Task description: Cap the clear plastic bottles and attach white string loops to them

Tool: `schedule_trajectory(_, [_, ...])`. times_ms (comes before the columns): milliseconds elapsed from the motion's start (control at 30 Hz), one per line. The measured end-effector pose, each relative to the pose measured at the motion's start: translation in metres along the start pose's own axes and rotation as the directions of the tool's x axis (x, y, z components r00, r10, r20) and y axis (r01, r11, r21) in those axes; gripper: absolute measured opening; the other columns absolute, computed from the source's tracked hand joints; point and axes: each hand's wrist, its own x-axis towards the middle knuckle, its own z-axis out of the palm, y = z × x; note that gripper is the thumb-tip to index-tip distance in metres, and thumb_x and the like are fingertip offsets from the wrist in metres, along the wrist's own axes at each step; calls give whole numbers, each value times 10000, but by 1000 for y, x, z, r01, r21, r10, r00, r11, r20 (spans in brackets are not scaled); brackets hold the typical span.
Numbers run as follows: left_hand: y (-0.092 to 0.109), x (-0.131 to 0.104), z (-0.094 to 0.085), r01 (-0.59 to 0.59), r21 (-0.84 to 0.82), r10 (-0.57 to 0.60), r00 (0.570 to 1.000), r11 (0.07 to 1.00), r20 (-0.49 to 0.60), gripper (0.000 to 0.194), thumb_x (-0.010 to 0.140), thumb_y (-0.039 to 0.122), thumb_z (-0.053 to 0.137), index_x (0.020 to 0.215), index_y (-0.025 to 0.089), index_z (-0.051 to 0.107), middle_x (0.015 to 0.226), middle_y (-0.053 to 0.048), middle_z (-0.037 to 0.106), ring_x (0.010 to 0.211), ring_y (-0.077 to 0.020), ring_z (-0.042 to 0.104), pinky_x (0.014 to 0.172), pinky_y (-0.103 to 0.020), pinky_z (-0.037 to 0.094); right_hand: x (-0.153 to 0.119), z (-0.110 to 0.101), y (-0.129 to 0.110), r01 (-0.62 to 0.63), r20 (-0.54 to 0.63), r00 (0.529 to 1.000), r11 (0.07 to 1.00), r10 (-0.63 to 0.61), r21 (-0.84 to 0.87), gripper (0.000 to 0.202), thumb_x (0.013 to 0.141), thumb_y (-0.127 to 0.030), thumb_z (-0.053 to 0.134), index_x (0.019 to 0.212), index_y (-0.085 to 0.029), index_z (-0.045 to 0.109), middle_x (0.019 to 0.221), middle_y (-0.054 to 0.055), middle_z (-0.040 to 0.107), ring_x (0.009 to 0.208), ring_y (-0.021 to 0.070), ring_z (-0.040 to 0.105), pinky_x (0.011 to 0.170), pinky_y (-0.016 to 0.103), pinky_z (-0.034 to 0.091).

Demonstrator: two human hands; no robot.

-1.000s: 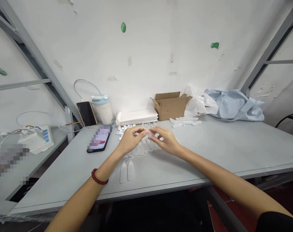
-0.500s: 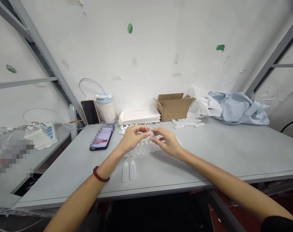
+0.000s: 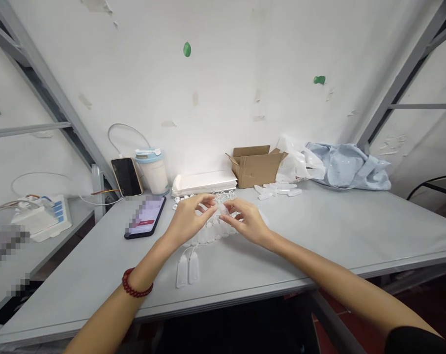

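Note:
Between my two hands, above the table, is a small translucent white plastic piece (image 3: pixel 222 208). My left hand (image 3: pixel 191 216) has its thumb and fingertips closed at the left end of it; a thin white cord seems to be there too, though the fingers partly cover it. My right hand (image 3: pixel 248 220) pinches the right side of the piece. Below the hands lies a row of similar translucent pieces (image 3: pixel 210 232), partly hidden. Nearer me, two flat translucent plastic holders (image 3: pixel 188 269) with white cords lie side by side. White cords (image 3: pixel 226 195) are bunched behind my fingers.
Small white caps (image 3: pixel 176 200) lie beside a white stack (image 3: pixel 204 181). Farther right are an open cardboard box (image 3: pixel 256 167), loose translucent pieces (image 3: pixel 278 189), a white bag (image 3: pixel 298 160) and blue cloth (image 3: pixel 348 164). Phones (image 3: pixel 145 216) and a cup (image 3: pixel 153 172) stand left.
The camera view has shifted, so the scene sits slightly farther left. Both hands stay together at the plastic piece, with fingers moved only slightly.

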Motion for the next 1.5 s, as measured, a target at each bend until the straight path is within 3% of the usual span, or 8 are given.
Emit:
schedule_trajectory(133, [-4, -15, -2, -175, 222, 171, 985, 959, 35, 233, 818, 290, 580, 1020, 175, 604, 941, -79, 673, 798, -191, 625, 691, -335, 536, 0, 1, 1, -15, -7, 1000, 1000, 15, 22, 237, 815, -383, 600, 914, -168, 586, 831, 46, 603, 744, 139, 601, 527, 216, 526])
schedule_trajectory(267, [-1, -32, -2, -372, 366, 369, 926, 853, 80, 302, 852, 278, 553, 1136, 175, 550, 1128, -125, 604, 1046, -251, 567, 844, -409, 505, -3, 3, -3, -47, -4, 999, 995, 47, 86, 259, 809, -408, 597, 867, -157, 571, 834, 40, 600, 638, 109, 606, 510, 216, 517])
schedule_trajectory(367, [4, -38, 2, -430, 434, 421, 899, 792, 123, 352, 843, 296, 581, 1172, 183, 531, 1146, -124, 608, 1071, -272, 555, 923, -459, 452, -6, 7, -10, -64, 10, 998, 992, 64, 105, 251, 813, -400, 586, 846, -151, 570, 820, 41, 612, 612, 104, 610, 513, 214, 513])
schedule_trajectory(567, [2, -44, 12, -438, 474, 409, 897, 764, 169, 435, 800, 267, 628, 1203, 155, 509, 1125, -132, 620, 1012, -286, 559, 849, -443, 473, -12, 13, -18, -73, 88, 994, 994, 66, 76, 160, 807, -289, 586, 821, -131, 606, 728, 37, 630, 607, 112, 599, 531, 208, 481])
schedule_trajectory(733, [0, -60, 4, -365, 358, 318, 930, 859, 185, 439, 804, 244, 607, 1225, 202, 489, 1148, -107, 607, 1019, -264, 547, 852, -434, 475, -13, 11, -19, 33, 238, 970, 998, -44, 50, 165, 836, -271, 564, 841, -130, 651, 659, 25, 636, 579, 106, 565, 570, 215, 445])
schedule_trajectory(867, [2, -82, -4, -256, 250, 207, 956, 934, 206, 465, 770, 287, 649, 1210, 243, 504, 1101, -86, 632, 1001, -258, 557, 806, -416, 504, -15, 7, -24, 129, 421, 895, 989, -146, 69, 229, 862, -258, 524, 765, -113, 673, 594, 22, 617, 510, 89, 502, 524, 204, 394])
schedule_trajectory(1033, [-3, -100, -4, -213, 231, 149, 953, 949, 265, 458, 745, 273, 673, 1174, 229, 520, 1104, -86, 634, 1014, -261, 538, 818, -402, 510, -19, 10, -26, 140, 612, 777, 988, -150, 65, 248, 861, -218, 505, 732, -111, 688, 583, 20, 625, 493, 84, 493, 524, 197, 382])
schedule_trajectory(1500, [-7, -94, -17, -206, 324, 72, 922, 923, 381, 456, 765, 342, 651, 1181, 220, 511, 1126, -79, 615, 1095, -282, 472, 871, -413, 484, -20, 15, -26, 80, 663, 745, 997, -74, 21, 184, 825, -197, 556, 884, -101, 700, 627, 24, 645, 539, 93, 548, 549, 189, 410])
